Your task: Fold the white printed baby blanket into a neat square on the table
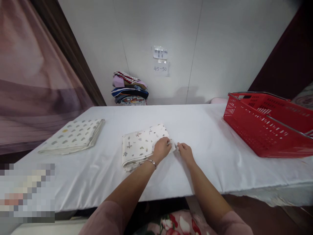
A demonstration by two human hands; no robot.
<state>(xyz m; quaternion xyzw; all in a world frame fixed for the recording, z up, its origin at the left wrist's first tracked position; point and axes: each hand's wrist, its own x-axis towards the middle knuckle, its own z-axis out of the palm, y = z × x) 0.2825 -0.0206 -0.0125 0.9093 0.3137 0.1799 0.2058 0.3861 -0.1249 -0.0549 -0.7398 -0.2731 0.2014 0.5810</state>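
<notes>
A folded white cloth with small printed figures (139, 143) lies on the white-covered table, in front of me. My left hand (161, 148), with a bracelet at the wrist, is closed on the cloth's right corner. Just to the right, my right hand (184, 150) has its fingers pinched together at the tip of that same corner. Whatever is between the right fingertips is too small to make out. A second folded cloth with grey prints and a yellow spot (75, 134) lies at the left.
A red plastic basket with metal handles (269, 130) stands at the table's right. Stacked folded fabrics (130, 89) are behind the far edge, near the wall. Two paper notes (160, 69) are taped to the wall. A pink curtain (36, 71) hangs at left.
</notes>
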